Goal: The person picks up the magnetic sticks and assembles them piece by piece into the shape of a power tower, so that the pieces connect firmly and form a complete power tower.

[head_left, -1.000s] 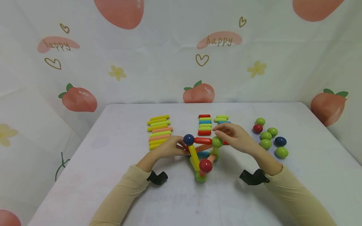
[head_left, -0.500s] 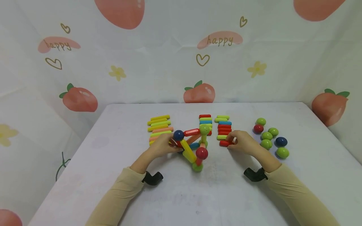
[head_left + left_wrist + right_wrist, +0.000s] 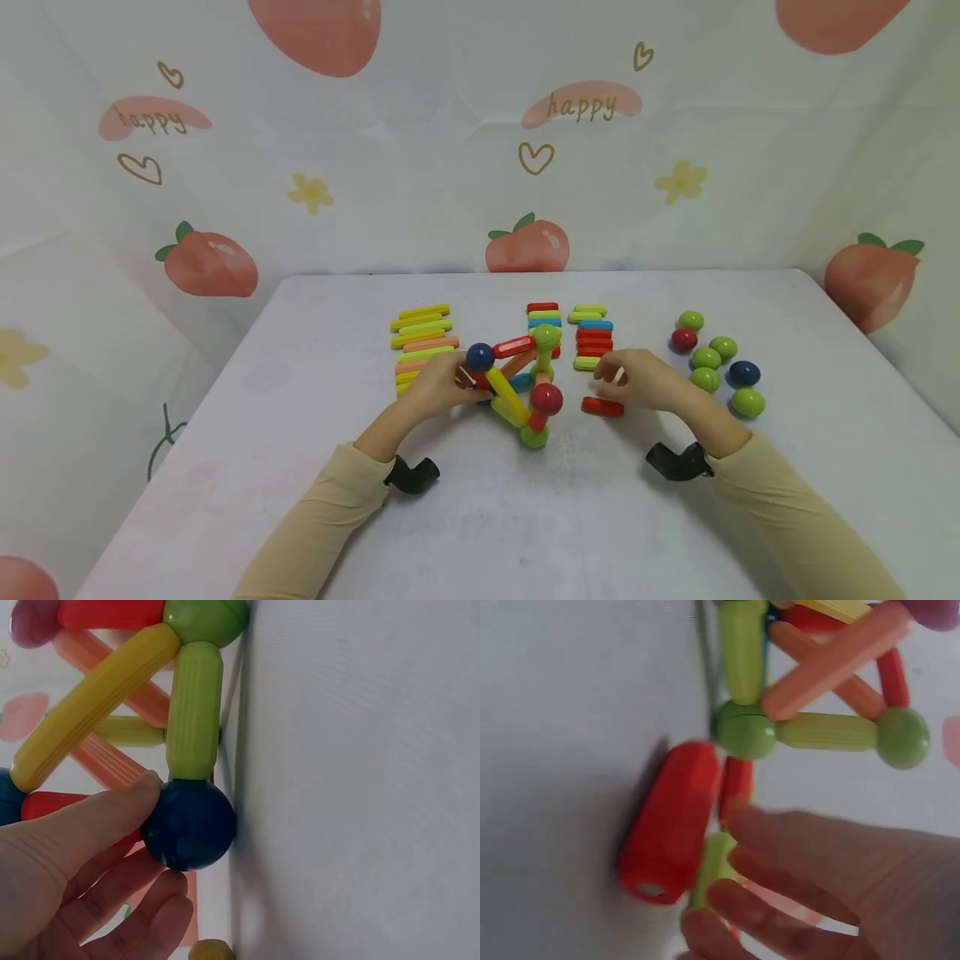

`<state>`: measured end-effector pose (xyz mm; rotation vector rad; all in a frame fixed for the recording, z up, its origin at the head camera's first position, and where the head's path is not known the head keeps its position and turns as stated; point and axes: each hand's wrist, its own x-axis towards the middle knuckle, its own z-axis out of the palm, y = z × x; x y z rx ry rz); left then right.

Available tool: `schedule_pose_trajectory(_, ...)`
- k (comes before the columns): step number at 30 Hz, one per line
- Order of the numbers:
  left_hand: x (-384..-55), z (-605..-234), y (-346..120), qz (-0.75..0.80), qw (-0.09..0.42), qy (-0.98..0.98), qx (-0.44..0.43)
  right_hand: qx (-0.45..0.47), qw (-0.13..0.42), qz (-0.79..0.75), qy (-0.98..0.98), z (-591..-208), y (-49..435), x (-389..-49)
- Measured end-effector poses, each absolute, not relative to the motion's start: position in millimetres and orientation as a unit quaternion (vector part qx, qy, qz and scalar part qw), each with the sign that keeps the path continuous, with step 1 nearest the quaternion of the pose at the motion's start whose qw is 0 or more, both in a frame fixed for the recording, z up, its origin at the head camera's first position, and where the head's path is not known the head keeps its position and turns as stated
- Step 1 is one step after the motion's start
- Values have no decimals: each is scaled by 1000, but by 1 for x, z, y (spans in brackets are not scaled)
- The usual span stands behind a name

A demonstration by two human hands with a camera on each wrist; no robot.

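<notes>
A ball-and-stick frame of coloured magnetic rods and balls stands mid-table, its yellow rod (image 3: 507, 397) facing the head camera. At its left side my left hand (image 3: 435, 385) holds it. In the left wrist view, the thumb and fingers pinch a dark blue ball (image 3: 189, 825) at a lower corner, below a green rod (image 3: 195, 712). A short red rod (image 3: 603, 407) lies on the table right of the frame. My right hand (image 3: 643, 382) is just beyond that rod, fingers loosely bent. In the right wrist view, the red rod (image 3: 671, 825) lies beside the fingertips, not gripped.
Long yellow, green and orange rods (image 3: 423, 342) lie in a column behind my left hand. Two columns of short rods (image 3: 594, 335) lie behind the frame. Several green balls (image 3: 705, 358), a red ball (image 3: 683, 340) and a dark blue ball (image 3: 744, 373) are at the right.
The frame has shifted left and slightly away with my left hand. My right hand left the frame's green ball, took the red rod, drew it nearer and let it go.
</notes>
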<state>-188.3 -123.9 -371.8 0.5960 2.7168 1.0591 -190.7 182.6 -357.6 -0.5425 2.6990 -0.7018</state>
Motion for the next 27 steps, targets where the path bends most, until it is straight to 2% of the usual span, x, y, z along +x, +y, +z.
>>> schedule_pose_trajectory(7, -189, -372, -124, 357, 86, 908, 203, -257, 217, -271, 902, -369, 185, -182)
schedule_pose_trajectory(11, -190, -374, -125, 357, 87, 907, 206, -288, 225, -255, 895, -368, 183, -178)
schedule_pose_trajectory(16, -191, -374, -126, 355, 84, 905, 218, -280, 199, -242, 907, -366, 183, -179)
schedule_pose_trajectory(22, -189, -375, -121, 358, 83, 902, 226, -258, 107, -342, 897, -354, 182, -182)
schedule_pose_trajectory(24, -187, -376, -118, 358, 82, 901, 233, -241, 101, -401, 878, -349, 179, -182)
schedule_pose_trajectory(27, -185, -377, -113, 356, 84, 897, 246, -211, 121, -471, 848, -343, 173, -183)
